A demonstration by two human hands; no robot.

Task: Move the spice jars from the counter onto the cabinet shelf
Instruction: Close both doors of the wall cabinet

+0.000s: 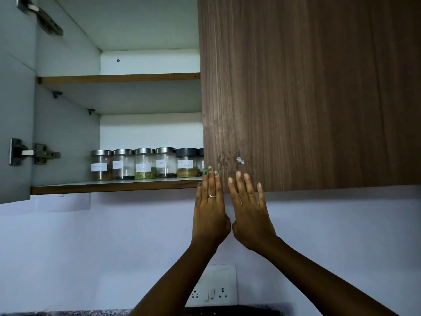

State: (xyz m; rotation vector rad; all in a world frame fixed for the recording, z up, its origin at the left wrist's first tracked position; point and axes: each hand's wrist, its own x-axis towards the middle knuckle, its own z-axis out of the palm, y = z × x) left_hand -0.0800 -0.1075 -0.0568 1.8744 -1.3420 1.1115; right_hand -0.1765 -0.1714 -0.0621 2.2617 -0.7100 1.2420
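Both the left hand (210, 201) and right hand (248, 201) lie flat, fingers straight, on the wooden cabinet door (307, 92), which hides the right end of the spice jars (145, 164) along the bottom shelf (114, 187) front edge.

A dark brown wood-grain cabinet door (307, 87) hangs over a pale lilac wall (91, 258). Clear spice jars (144, 163) have silver lids, one black lid (186, 152), and white labels. Green nail polish (209, 168) marks the left hand (210, 210).

Left grip (210, 202) and right grip (248, 208) raised side by side; fingers straight, flat
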